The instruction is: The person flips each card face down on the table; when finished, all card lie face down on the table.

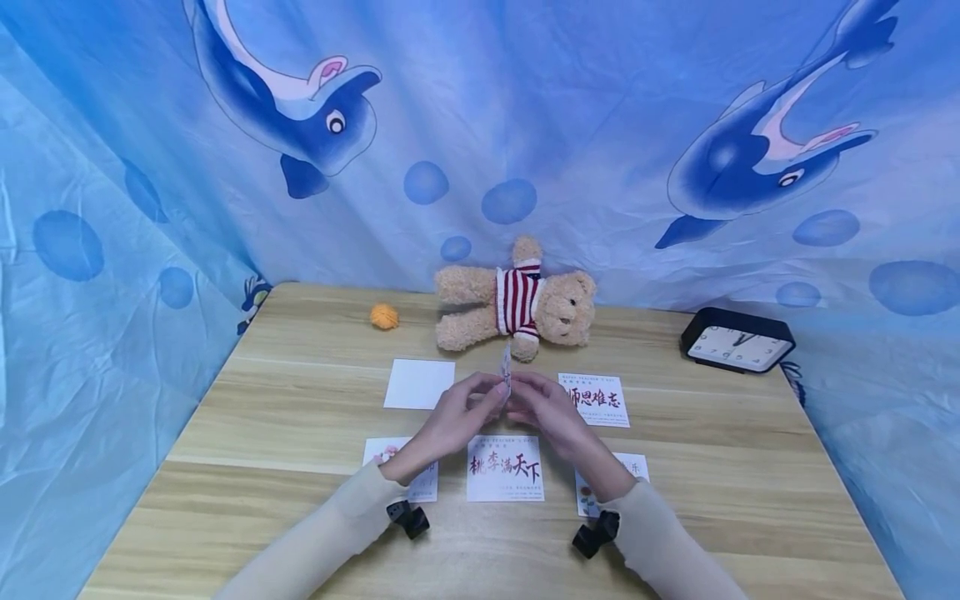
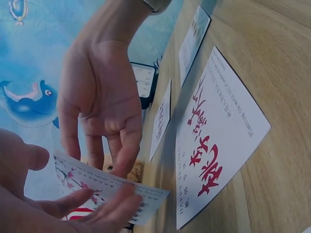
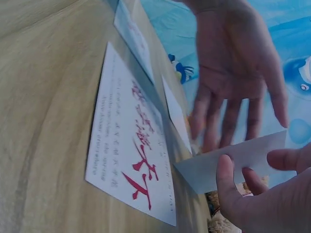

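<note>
A small white card (image 1: 506, 360) stands on edge between both hands, raised above the table. Pink blossoms and small print cover its left face (image 2: 104, 179); its right face (image 3: 199, 171) is plain. My left hand (image 1: 456, 418) holds it from the printed side, fingers across that face. From the plain side my right hand (image 1: 551, 417) holds it, fingertips against the surface. Below the hands lies a flat card (image 1: 504, 487) with large red Chinese characters. My left forearm partly covers a card with pink flowers (image 1: 425, 492), and my right wrist overlaps a sunflower card (image 1: 633, 468).
A blank white card (image 1: 420, 383) lies behind my left hand, another red-lettered card (image 1: 603, 400) behind my right. Farther back are an orange yarn ball (image 1: 384, 317), a teddy bear (image 1: 517, 304) on its side and a black clock (image 1: 738, 342). A blue dolphin curtain (image 1: 480, 125) surrounds the table.
</note>
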The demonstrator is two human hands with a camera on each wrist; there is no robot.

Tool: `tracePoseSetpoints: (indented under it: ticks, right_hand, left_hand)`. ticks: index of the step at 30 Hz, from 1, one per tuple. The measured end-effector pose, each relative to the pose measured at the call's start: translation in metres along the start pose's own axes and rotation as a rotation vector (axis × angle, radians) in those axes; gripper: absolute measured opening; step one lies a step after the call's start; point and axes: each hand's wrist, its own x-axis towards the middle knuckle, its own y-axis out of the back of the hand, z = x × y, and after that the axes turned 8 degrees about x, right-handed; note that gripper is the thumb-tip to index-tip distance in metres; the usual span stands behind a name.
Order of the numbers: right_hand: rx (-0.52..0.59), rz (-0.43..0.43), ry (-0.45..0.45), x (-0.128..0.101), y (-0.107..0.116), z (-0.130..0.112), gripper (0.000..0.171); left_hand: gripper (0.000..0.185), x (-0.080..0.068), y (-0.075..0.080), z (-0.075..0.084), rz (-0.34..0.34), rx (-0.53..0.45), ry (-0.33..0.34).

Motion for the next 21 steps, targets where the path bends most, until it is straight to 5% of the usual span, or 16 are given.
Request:
tracePoseSetpoints:
  ticks: [10,21]
  right_hand:
    - [-0.139,0.095,0.070,0.0001,-0.0026,0.0079,0.048]
    - [-0.212,0.144,0.081,0.0012,0.0038,0.0094,0.056]
  left_hand:
    - [0.037,0.0031,0.0036,-0.0020,0.064,-0.163,-0.091]
    - [0.039,0.0023,0.0089,-0.0046,0.113,-0.336,-0.036]
